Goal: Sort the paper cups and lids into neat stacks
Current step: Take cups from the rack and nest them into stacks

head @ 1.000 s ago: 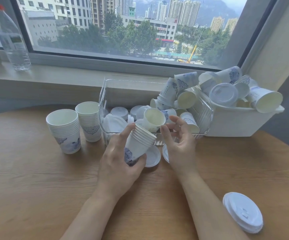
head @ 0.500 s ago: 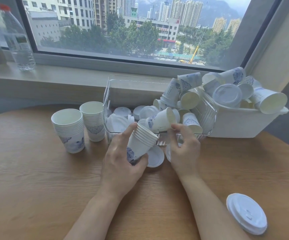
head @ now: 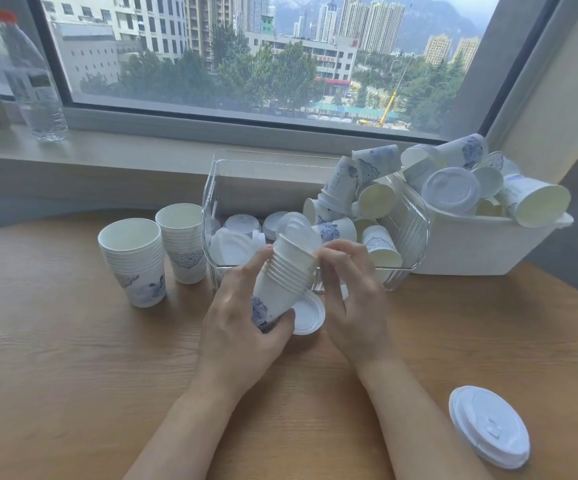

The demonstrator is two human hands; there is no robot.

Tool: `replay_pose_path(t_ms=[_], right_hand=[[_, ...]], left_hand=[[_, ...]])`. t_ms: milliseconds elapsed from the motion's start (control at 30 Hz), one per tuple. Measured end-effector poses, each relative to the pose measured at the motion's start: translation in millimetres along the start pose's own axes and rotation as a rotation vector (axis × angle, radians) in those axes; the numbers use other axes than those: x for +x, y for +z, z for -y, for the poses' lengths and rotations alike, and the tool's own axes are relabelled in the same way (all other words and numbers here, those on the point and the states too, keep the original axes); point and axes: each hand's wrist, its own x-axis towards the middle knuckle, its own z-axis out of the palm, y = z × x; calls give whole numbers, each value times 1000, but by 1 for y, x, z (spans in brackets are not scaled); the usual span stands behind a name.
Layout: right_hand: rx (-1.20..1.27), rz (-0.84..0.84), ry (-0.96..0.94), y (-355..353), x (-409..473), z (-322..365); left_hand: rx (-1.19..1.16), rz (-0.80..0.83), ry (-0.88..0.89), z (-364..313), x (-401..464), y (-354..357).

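My left hand (head: 239, 323) grips a tilted stack of white paper cups (head: 285, 275) with a blue print, mouth pointing up and away. My right hand (head: 353, 296) holds the top cup at the stack's rim, its fingers curled against it. Two upright cup stacks (head: 135, 261) (head: 184, 242) stand on the table to the left. A clear bin (head: 408, 230) behind my hands holds loose cups and white lids (head: 239, 223). A white lid (head: 306, 317) lies on the table under the held stack.
A white tub (head: 471, 244) at the right overflows with cups and a lid. A stack of white lids (head: 488, 426) lies near the table's front right. A water bottle (head: 34, 81) stands on the windowsill at the far left.
My right hand brought a single cup from the clear bin and pushed it into the stack that my left hand holds. The stack is now tilted more upright.
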Motion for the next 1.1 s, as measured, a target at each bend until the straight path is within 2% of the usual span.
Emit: replay_pose_path(t_ms=[200, 367, 567, 767, 1100], right_hand=[[32, 53, -5, 1, -3, 0], [-38, 4, 118, -6, 8, -10], [-356, 306, 327, -10, 48, -35], [-439, 483, 476, -7, 76, -44], [-225, 212, 554, -12, 63, -45]], left_hand=[[12, -3, -29, 1, -1, 1], [17, 2, -39, 1, -1, -1], [-11, -29, -81, -1, 1, -4], [2, -37, -84, 0, 0, -2], [11, -48, -85, 0, 1, -4]])
